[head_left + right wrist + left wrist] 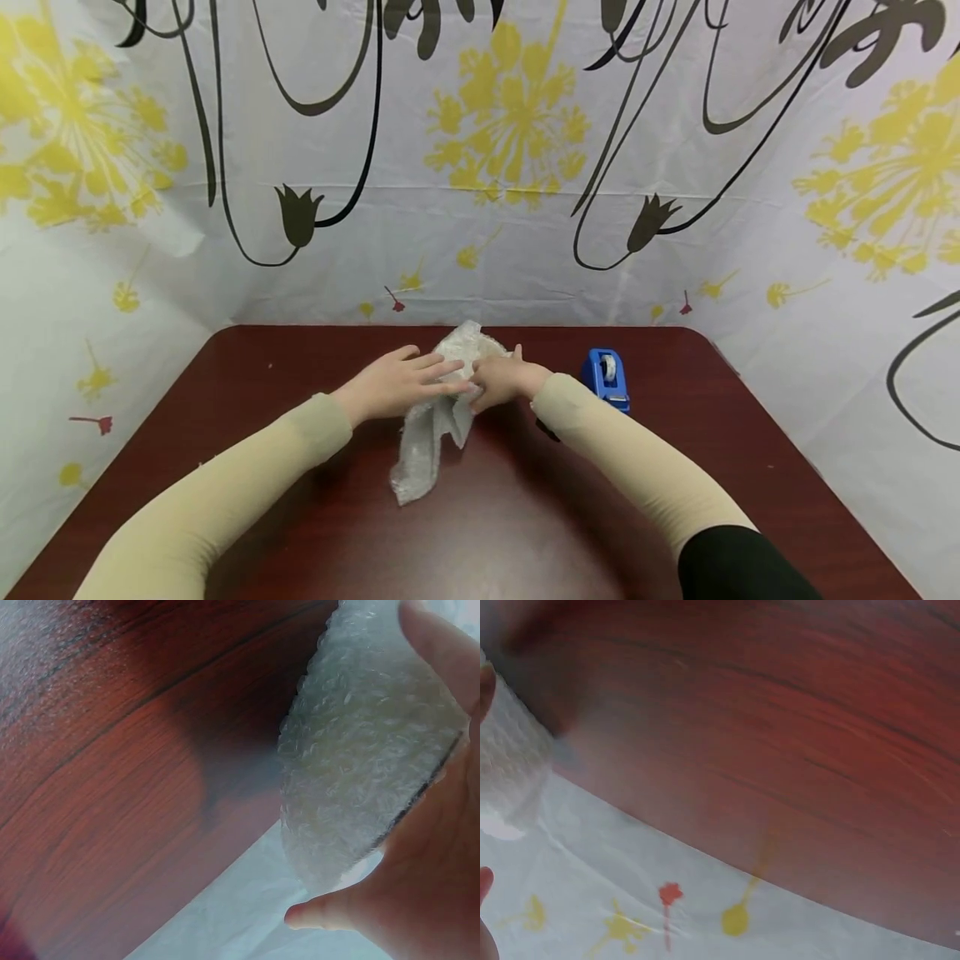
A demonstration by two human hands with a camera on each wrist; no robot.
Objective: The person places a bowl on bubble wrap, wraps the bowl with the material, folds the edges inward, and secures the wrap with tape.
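Note:
A bundle of bubble wrap [459, 346] stands at the far middle of the table, and a loose strip of it trails toward the near side. Something pale with a rounded edge seems to be inside; its kind is hidden. Against the bundle's left side, my left hand [401, 383] lies with its fingers nearly straight, thumb raised. My right hand [501, 379] holds the right side, its fingers bent over the wrap. In the right wrist view, the bubble wrap [367, 750] lies between that hand's thumb and fingers, with a thin dark line along one edge. The left wrist view catches only part of the wrap [510, 757].
A blue tape dispenser [606, 379] with a roll in it stands right of my right hand. The dark red wooden table [480, 533] ends at a white patterned sheet [480, 250] hanging behind and on both sides.

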